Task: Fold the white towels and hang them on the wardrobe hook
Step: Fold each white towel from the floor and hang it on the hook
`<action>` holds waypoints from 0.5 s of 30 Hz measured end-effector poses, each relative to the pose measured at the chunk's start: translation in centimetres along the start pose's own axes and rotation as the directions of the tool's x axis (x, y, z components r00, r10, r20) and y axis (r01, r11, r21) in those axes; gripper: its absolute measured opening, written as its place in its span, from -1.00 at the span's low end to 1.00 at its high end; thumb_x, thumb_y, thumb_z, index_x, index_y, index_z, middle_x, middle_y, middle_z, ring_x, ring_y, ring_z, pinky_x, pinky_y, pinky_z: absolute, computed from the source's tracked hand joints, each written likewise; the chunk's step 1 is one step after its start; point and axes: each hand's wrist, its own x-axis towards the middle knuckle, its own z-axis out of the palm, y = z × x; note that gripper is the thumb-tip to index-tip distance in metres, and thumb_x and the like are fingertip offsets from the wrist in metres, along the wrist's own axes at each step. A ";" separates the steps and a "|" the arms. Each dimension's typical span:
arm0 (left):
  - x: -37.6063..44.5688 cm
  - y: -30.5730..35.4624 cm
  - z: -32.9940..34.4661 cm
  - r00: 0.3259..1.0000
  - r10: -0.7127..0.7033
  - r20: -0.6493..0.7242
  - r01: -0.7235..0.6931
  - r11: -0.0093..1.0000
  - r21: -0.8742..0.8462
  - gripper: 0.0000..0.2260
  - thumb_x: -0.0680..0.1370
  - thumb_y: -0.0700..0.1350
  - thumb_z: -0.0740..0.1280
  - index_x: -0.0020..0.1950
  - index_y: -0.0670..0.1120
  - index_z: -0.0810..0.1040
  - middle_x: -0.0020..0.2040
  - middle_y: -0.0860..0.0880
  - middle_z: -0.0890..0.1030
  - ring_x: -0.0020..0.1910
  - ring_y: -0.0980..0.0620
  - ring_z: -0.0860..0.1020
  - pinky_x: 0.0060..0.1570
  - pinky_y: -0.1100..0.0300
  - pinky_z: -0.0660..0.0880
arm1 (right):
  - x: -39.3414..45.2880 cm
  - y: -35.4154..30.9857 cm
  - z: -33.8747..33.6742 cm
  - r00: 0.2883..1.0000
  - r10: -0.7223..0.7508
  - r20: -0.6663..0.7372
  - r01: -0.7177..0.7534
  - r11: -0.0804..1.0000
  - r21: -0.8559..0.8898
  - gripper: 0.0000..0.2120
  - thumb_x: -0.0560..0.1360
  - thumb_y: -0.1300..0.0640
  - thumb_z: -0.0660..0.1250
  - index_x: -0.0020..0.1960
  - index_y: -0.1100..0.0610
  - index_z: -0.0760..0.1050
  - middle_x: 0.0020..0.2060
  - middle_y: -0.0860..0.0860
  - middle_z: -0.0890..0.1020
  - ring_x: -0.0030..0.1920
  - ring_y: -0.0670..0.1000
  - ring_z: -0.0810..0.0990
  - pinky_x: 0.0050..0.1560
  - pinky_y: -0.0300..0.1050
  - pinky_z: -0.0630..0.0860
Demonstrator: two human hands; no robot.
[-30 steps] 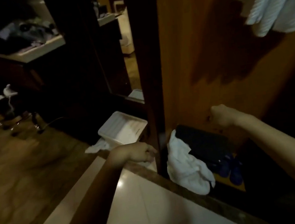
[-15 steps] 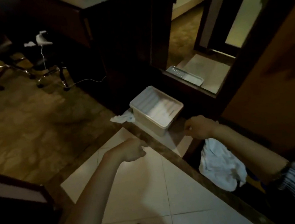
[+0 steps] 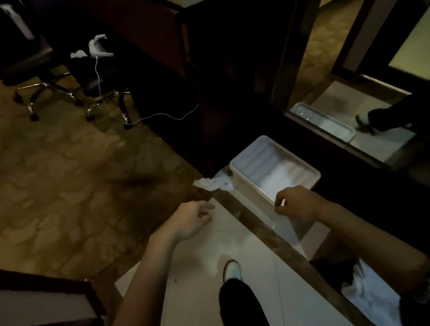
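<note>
Over the tiled floor (image 3: 198, 289) I see both hands empty: left hand (image 3: 193, 219) with fingers loosely curled, right hand (image 3: 295, 204) likewise, above the near edge of a white bin (image 3: 247, 163). One crumpled white towel (image 3: 365, 297) lies low right under my right forearm; a smaller white cloth (image 3: 212, 184) sits just beside the bin's left corner.

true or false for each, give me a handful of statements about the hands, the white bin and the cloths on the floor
1. Both hands hold a towel. False: the left hand and right hand hold nothing.
2. The white bin stands on the floor ahead of the right hand. True.
3. A crumpled white cloth lies inside the bin. False: it lies on the floor beside it.
4. A white towel lies low at the right, under the right forearm. True.
5. The chair lies tipped over. False: it stands upright.
</note>
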 end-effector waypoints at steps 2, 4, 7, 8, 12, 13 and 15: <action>3.1 -0.9 -1.8 1.000 0.000 -0.007 0.000 1.000 -0.009 -0.69 0.59 -0.09 0.23 0.35 -0.02 0.43 0.25 -0.02 0.54 0.06 0.16 0.49 -0.13 0.45 0.35 | 4.3 -0.5 -0.5 1.000 -0.025 0.014 0.025 1.000 0.015 -0.77 0.55 0.02 0.26 0.12 0.12 0.54 0.07 0.06 0.60 -0.10 -0.06 0.50 -0.10 -0.22 0.37; 6.1 -1.7 -3.5 1.000 0.001 -0.012 -0.001 1.000 -0.009 -0.69 0.59 -0.11 0.23 0.34 -0.05 0.44 0.24 -0.04 0.55 0.15 0.09 0.51 -0.02 0.37 0.37 | 8.7 -1.1 -1.1 0.999 -0.043 0.021 0.042 0.999 0.029 -0.74 0.55 0.02 0.26 0.15 0.13 0.53 0.09 0.07 0.59 -0.05 -0.02 0.52 -0.08 -0.20 0.38; 10.2 -2.5 -5.6 0.998 -0.046 -0.048 0.044 0.998 -0.042 -0.68 0.58 -0.14 0.25 0.35 -0.08 0.44 0.23 -0.06 0.56 0.19 0.04 0.51 0.07 0.30 0.39 | 15.3 -2.4 -2.2 0.997 -0.045 0.066 0.040 0.997 0.070 -0.74 0.55 0.03 0.25 0.14 0.15 0.54 0.08 0.08 0.60 0.02 0.05 0.57 -0.02 -0.14 0.47; 11.5 -2.7 -6.1 0.996 -0.068 -0.052 0.064 0.995 -0.071 -0.66 0.58 -0.14 0.25 0.36 -0.08 0.43 0.23 -0.07 0.55 0.19 0.04 0.51 0.08 0.30 0.39 | 17.3 -2.7 -2.4 0.996 -0.037 0.087 0.030 0.996 0.087 -0.75 0.55 0.04 0.25 0.13 0.15 0.54 0.07 0.09 0.61 0.02 0.06 0.57 0.01 -0.12 0.50; 17.2 -4.7 -7.3 0.988 -0.125 -0.088 0.104 0.972 -0.209 -0.64 0.58 -0.17 0.25 0.39 -0.09 0.39 0.26 -0.08 0.53 0.21 0.02 0.50 0.16 0.25 0.42 | 25.2 -3.1 -2.2 0.987 -0.017 0.159 -0.002 0.994 0.114 -0.77 0.56 0.12 0.24 0.15 0.18 0.53 0.11 0.13 0.60 0.07 0.08 0.56 0.12 -0.06 0.50; 18.6 -5.5 -7.4 0.987 -0.137 -0.089 0.115 0.968 -0.224 -0.64 0.59 -0.17 0.24 0.39 -0.09 0.39 0.26 -0.08 0.53 0.21 0.02 0.50 0.19 0.21 0.43 | 26.9 -3.1 -1.9 0.985 -0.007 0.172 -0.014 0.993 0.121 -0.77 0.56 0.13 0.24 0.16 0.18 0.53 0.11 0.14 0.60 0.08 0.08 0.56 0.14 -0.03 0.50; 21.7 -7.6 -7.3 0.985 -0.163 -0.053 0.145 0.958 -0.247 -0.65 0.59 -0.17 0.23 0.39 -0.10 0.40 0.26 -0.08 0.53 0.19 0.03 0.50 0.18 0.21 0.43 | 30.2 -2.7 -0.9 0.982 0.018 0.188 -0.043 0.990 0.131 -0.75 0.56 0.13 0.23 0.18 0.18 0.53 0.12 0.13 0.60 0.09 0.08 0.56 0.16 0.00 0.50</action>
